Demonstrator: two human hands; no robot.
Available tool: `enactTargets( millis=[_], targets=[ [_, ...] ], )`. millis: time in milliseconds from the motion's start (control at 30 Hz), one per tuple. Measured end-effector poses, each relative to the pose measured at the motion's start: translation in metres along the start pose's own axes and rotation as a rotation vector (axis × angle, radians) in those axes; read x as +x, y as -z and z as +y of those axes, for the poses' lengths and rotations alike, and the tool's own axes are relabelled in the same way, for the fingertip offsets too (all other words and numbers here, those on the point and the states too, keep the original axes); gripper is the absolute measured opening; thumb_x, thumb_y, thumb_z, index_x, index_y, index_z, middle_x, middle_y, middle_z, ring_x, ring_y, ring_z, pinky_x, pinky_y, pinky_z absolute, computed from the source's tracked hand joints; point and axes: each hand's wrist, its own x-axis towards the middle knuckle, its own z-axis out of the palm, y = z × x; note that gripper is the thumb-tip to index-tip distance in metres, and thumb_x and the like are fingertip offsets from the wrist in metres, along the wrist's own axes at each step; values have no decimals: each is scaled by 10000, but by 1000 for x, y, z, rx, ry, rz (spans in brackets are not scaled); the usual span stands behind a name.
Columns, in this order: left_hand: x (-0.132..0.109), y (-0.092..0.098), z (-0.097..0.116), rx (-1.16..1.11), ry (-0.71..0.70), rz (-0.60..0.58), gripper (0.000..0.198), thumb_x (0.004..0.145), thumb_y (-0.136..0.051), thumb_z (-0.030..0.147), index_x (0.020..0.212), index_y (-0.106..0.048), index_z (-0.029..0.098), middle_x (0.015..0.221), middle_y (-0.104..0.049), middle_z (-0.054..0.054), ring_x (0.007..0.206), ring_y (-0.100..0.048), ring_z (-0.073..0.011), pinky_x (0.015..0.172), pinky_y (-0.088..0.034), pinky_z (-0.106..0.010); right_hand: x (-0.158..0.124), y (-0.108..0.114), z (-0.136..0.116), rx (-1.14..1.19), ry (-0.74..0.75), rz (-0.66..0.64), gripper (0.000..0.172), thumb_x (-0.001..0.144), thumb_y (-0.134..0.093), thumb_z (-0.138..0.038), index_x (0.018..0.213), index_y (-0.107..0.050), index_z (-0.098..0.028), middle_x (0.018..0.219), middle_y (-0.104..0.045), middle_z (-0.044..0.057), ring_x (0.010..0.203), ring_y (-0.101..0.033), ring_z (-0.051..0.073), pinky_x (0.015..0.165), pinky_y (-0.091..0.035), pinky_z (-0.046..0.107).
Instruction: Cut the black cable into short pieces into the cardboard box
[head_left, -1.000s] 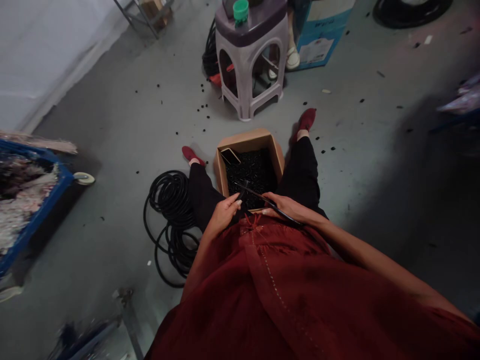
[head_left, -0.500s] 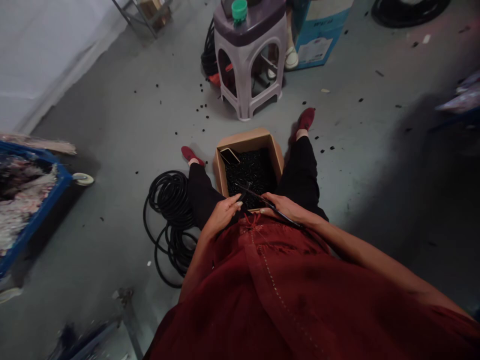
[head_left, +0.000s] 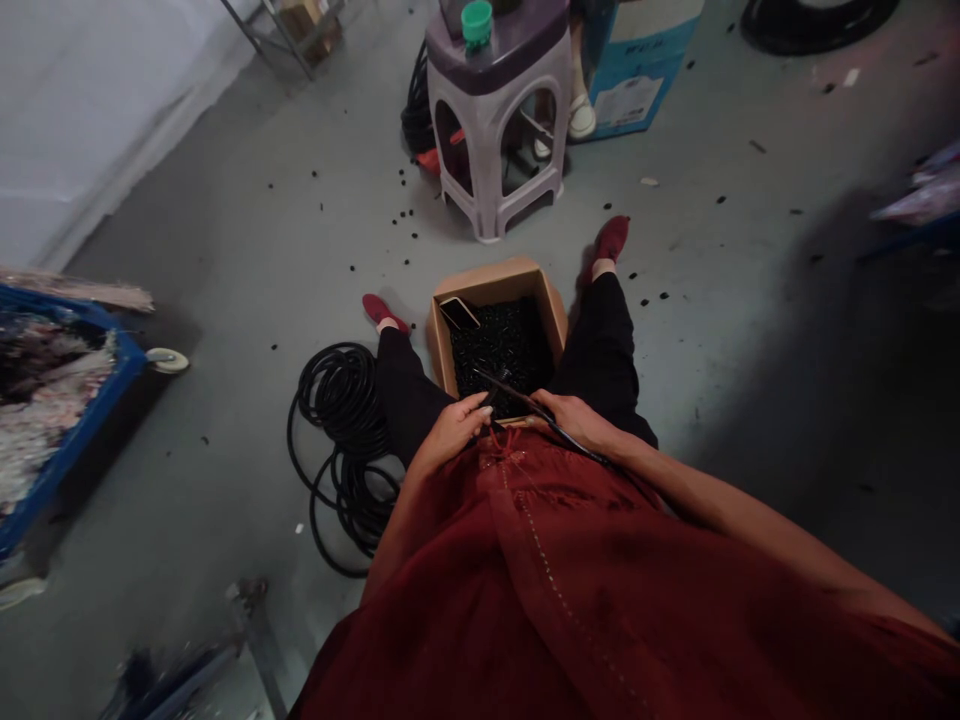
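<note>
cable is pinched in left hand, gripped in right hand over box; box seems well filled, coil beside box untouched.

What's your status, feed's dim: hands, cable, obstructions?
Left hand at black cable tip, grip unclear. Right hand shut on it, over cardboard box. Phone in far box corner, apart from hands.

Dim overall; brightest on the white wall left of the brown cardboard box, deep shadow right of it, corners blurred.
</note>
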Motion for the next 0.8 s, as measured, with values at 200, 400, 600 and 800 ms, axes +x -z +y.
enactTargets(
  millis=[200,400,600,800],
  targets=[
    [2,-2,-7,-77,-6,-16,414,861,-488,437,1023,-663,99,719,-586,-24,566,-435,-82,530,-358,-205,0,0,2,-18,-18,-6,376,908,-423,-570,1014,-536,-228,939,-683,93,841,-650,241,699,-438,296],
    [6,-1,-11,95,-20,53,359,887,-459,338,1075,-673,118,744,-618,-26,576,-473,-102,557,-378,-223,4,1,2,-6,6,-13,409,901,-457,-545,1111,-542,-204,1103,-653,143,985,-625,272,814,-452,353],
    [11,-11,-19,455,-117,241,278,870,-548,267,1075,-705,165,944,-685,-92,865,-616,-202,815,-457,-286,6,5,0,-12,-7,-69,498,902,-433,-571,1177,-509,-164,1128,-626,169,990,-621,283,833,-453,371],
    [13,-17,-22,816,-114,175,365,948,-433,308,1213,-628,152,1013,-688,-107,935,-630,-205,849,-459,-277,8,3,1,-56,-40,-84,434,914,-436,-535,1140,-516,-174,1108,-649,158,993,-627,274,809,-446,335]
  ],
)
